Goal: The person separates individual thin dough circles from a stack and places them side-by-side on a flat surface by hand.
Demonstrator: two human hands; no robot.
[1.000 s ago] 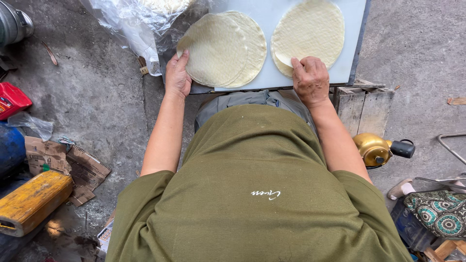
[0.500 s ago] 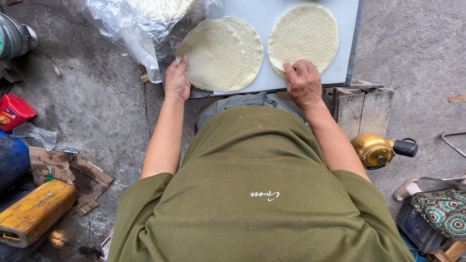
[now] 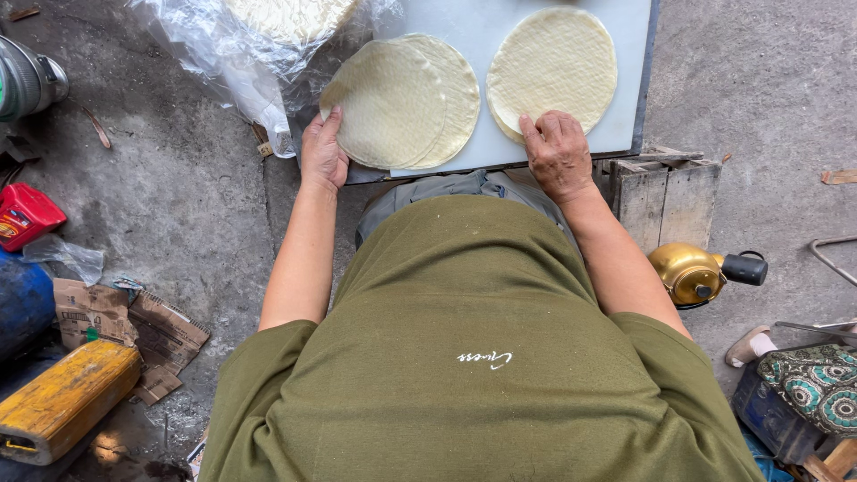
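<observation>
Head view: left hand resting flat, fingers touching the overlapping flatbread stack; right hand pressing fingertips on the single flatbread, both on the white counter. Clear plastic bag lying upper left; red box far left; counter's near edge sitting just below the hands.

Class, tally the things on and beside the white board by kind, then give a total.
Round flatbreads laid out on the white board: 3 (two overlapping at the left hand, one under the right hand)
Clear plastic bags holding more flatbreads: 1
Wooden crates: 1
Brass kettles: 1
Total: 6
</observation>
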